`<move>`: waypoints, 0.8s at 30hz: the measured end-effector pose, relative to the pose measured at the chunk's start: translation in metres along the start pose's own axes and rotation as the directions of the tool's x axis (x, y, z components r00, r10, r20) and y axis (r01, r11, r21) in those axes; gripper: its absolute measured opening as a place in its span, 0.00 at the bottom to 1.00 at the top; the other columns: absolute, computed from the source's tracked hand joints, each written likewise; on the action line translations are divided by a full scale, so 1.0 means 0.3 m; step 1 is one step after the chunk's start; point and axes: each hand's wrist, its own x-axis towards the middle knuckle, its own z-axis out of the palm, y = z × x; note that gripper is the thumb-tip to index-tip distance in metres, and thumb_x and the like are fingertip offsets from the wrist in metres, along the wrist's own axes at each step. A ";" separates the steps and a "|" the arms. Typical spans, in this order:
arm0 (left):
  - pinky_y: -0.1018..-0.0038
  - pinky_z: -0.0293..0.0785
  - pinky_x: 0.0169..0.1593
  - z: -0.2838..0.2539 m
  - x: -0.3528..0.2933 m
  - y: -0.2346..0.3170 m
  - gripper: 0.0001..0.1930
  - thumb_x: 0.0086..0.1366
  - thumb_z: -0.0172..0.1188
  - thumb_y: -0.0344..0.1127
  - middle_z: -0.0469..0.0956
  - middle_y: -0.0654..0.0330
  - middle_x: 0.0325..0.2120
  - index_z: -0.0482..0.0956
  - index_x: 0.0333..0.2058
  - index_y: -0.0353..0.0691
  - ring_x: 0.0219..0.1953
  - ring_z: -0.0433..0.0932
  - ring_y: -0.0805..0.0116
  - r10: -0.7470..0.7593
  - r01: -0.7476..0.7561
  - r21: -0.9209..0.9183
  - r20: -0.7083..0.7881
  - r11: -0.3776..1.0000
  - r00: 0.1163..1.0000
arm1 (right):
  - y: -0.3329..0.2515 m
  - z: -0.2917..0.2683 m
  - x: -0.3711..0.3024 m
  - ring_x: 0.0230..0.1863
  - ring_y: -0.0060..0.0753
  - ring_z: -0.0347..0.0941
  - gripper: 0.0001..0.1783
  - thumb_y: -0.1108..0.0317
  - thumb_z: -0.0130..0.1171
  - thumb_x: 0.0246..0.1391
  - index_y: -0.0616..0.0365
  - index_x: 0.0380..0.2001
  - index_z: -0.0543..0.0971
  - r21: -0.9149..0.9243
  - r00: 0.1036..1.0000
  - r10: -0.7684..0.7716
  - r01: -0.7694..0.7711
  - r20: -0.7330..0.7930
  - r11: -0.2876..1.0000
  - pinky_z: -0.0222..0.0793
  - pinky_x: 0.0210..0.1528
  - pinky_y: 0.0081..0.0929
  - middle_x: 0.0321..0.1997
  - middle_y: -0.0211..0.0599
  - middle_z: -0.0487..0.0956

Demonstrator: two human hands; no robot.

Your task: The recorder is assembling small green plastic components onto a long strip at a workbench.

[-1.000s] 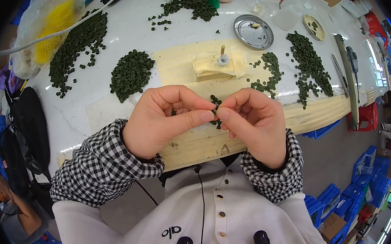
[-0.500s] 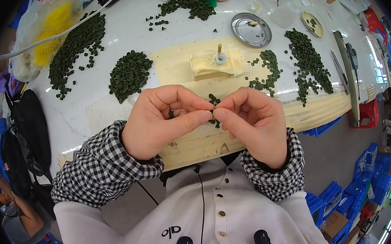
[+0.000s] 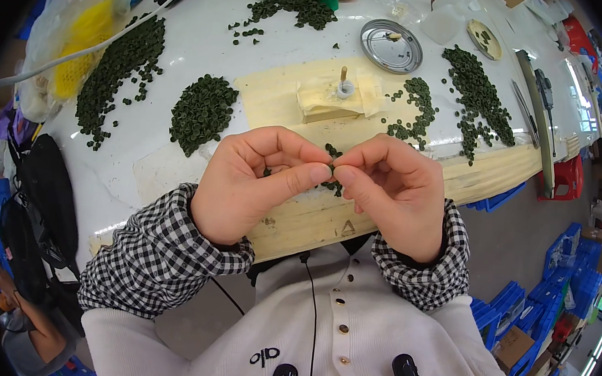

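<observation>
My left hand [image 3: 248, 183] and my right hand [image 3: 400, 197] meet over the near edge of the table, thumbs and forefingers pinched together. Between the fingertips sits a small dark green round piece [image 3: 331, 169], mostly covered by them. Another green bit [image 3: 267, 172] shows by the curled fingers of the left hand. Just behind the fingertips lies a little cluster of similar green pieces [image 3: 332, 150], partly hidden. Beyond it, a tape-covered block [image 3: 326, 108] carries a short upright wooden peg [image 3: 344, 75] in a white collar.
Heaps of green pieces lie at the left [image 3: 204, 111], far left [image 3: 122, 68], back [image 3: 303, 2] and right [image 3: 477, 92]. A round metal lid [image 3: 391, 53] rests behind the block. Tweezers [image 3: 525, 111] and a screwdriver [image 3: 544, 91] lie at the right. A white cable [image 3: 90, 55] crosses the left side.
Both hands keep their pinch at nearly the same place, with only a slight shift of the fingers. The whole view has moved a little.
</observation>
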 end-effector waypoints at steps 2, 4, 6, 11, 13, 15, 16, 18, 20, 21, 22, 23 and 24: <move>0.89 0.59 0.26 -0.001 0.001 -0.005 0.04 0.59 0.57 0.27 0.79 0.64 0.27 0.76 0.34 0.35 0.23 0.66 0.88 -0.008 0.008 0.000 0.020 1.000 1.000 | -0.009 -0.001 -0.001 0.29 0.13 0.71 0.05 0.75 0.58 0.50 0.65 0.32 0.76 0.005 1.000 0.001 -0.001 0.008 1.000 0.66 0.30 0.11 0.30 0.30 0.77; 0.89 0.60 0.26 -0.001 0.002 -0.021 0.04 0.60 0.56 0.28 0.79 0.62 0.28 0.76 0.34 0.35 0.23 0.67 0.87 0.025 -0.026 0.022 0.034 0.999 0.999 | -0.022 0.000 0.000 0.31 0.15 0.72 0.05 0.75 0.57 0.51 0.65 0.32 0.76 0.043 1.000 0.018 -0.019 0.024 0.999 0.66 0.30 0.11 0.31 0.31 0.77; 0.88 0.63 0.28 -0.001 0.001 -0.022 0.05 0.61 0.56 0.28 0.79 0.61 0.28 0.76 0.35 0.34 0.24 0.69 0.86 0.045 -0.047 0.041 0.044 0.998 0.998 | -0.024 -0.002 0.002 0.33 0.16 0.73 0.06 0.75 0.57 0.51 0.66 0.32 0.75 0.069 0.999 0.033 -0.035 0.040 0.997 0.67 0.31 0.12 0.31 0.33 0.77; 0.83 0.70 0.37 -0.002 -0.007 0.015 0.07 0.61 0.56 0.29 0.79 0.59 0.29 0.76 0.34 0.32 0.31 0.74 0.80 0.017 -0.024 0.105 0.065 0.994 0.998 | -0.021 -0.001 0.008 0.33 0.16 0.74 0.05 0.75 0.57 0.51 0.66 0.32 0.76 0.073 0.999 0.039 -0.042 0.035 0.996 0.67 0.31 0.12 0.31 0.33 0.78; 0.81 0.70 0.41 -0.003 -0.007 0.016 0.07 0.60 0.56 0.29 0.79 0.58 0.29 0.76 0.34 0.32 0.33 0.75 0.77 0.025 -0.033 0.110 0.070 0.993 0.997 | -0.010 0.000 0.007 0.31 0.15 0.73 0.05 0.75 0.57 0.51 0.65 0.32 0.76 0.044 1.000 0.020 -0.021 0.018 0.999 0.67 0.30 0.12 0.31 0.33 0.78; 0.81 0.70 0.40 0.000 -0.007 -0.001 0.06 0.60 0.55 0.29 0.79 0.58 0.29 0.76 0.33 0.32 0.33 0.75 0.78 0.076 -0.080 0.086 0.045 0.993 0.996 | -0.007 0.002 0.006 0.30 0.14 0.72 0.05 0.75 0.57 0.50 0.65 0.31 0.76 0.016 1.000 0.005 -0.005 0.003 1.000 0.66 0.30 0.12 0.31 0.33 0.78; 0.81 0.70 0.39 0.001 -0.007 -0.009 0.06 0.60 0.55 0.29 0.79 0.58 0.29 0.76 0.33 0.32 0.32 0.75 0.78 0.101 -0.103 0.075 0.032 0.992 0.994 | -0.007 0.004 0.005 0.29 0.14 0.71 0.05 0.75 0.58 0.50 0.65 0.31 0.76 0.003 1.000 -0.001 0.001 -0.002 1.000 0.66 0.30 0.12 0.31 0.32 0.78; 0.81 0.71 0.40 -0.013 -0.007 -0.010 0.06 0.60 0.55 0.28 0.80 0.57 0.29 0.76 0.33 0.32 0.33 0.76 0.77 0.089 -0.093 0.139 0.033 0.986 0.995 | -0.007 0.008 0.005 0.28 0.13 0.71 0.05 0.75 0.58 0.50 0.65 0.31 0.76 -0.001 1.000 -0.003 0.003 -0.010 1.000 0.66 0.30 0.12 0.30 0.32 0.78; 0.83 0.67 0.35 -0.018 -0.006 -0.016 0.06 0.60 0.56 0.28 0.78 0.61 0.27 0.77 0.33 0.32 0.29 0.72 0.81 0.094 -0.096 0.169 0.022 0.981 0.995 | -0.008 0.012 0.001 0.28 0.13 0.70 0.06 0.75 0.58 0.49 0.65 0.32 0.76 0.015 1.000 0.007 -0.007 -0.015 1.000 0.66 0.30 0.12 0.30 0.31 0.77; 0.86 0.63 0.30 -0.018 -0.005 -0.021 0.06 0.59 0.57 0.29 0.77 0.65 0.25 0.78 0.32 0.32 0.25 0.67 0.85 0.105 -0.105 0.168 0.011 0.980 0.994 | -0.007 0.012 0.001 0.28 0.13 0.70 0.06 0.75 0.58 0.49 0.65 0.32 0.76 0.027 1.000 0.005 -0.005 -0.013 1.000 0.66 0.30 0.12 0.30 0.31 0.77; 0.89 0.59 0.24 -0.018 -0.005 -0.025 0.06 0.59 0.58 0.29 0.76 0.69 0.22 0.78 0.32 0.32 0.21 0.63 0.90 0.115 -0.114 0.168 0.000 0.979 0.993 | -0.004 0.012 0.002 0.29 0.13 0.70 0.06 0.75 0.58 0.49 0.65 0.32 0.76 0.039 1.000 0.003 -0.003 -0.011 0.999 0.66 0.30 0.12 0.30 0.31 0.77; 0.89 0.57 0.24 -0.016 -0.005 -0.025 0.06 0.59 0.58 0.29 0.75 0.70 0.21 0.78 0.32 0.32 0.20 0.62 0.90 0.127 -0.125 0.168 0.000 0.978 0.992 | -0.002 0.012 0.003 0.29 0.13 0.70 0.06 0.75 0.58 0.49 0.65 0.32 0.76 0.051 1.000 0.001 0.000 -0.009 0.999 0.66 0.30 0.12 0.29 0.31 0.77; 0.89 0.56 0.23 -0.014 -0.005 -0.026 0.06 0.59 0.58 0.29 0.74 0.71 0.21 0.78 0.32 0.32 0.20 0.61 0.90 0.139 -0.137 0.168 0.000 0.976 0.990 | -0.005 0.012 0.003 0.29 0.13 0.71 0.06 0.75 0.58 0.49 0.65 0.32 0.77 0.063 1.000 0.011 -0.011 -0.010 0.998 0.66 0.30 0.12 0.30 0.31 0.77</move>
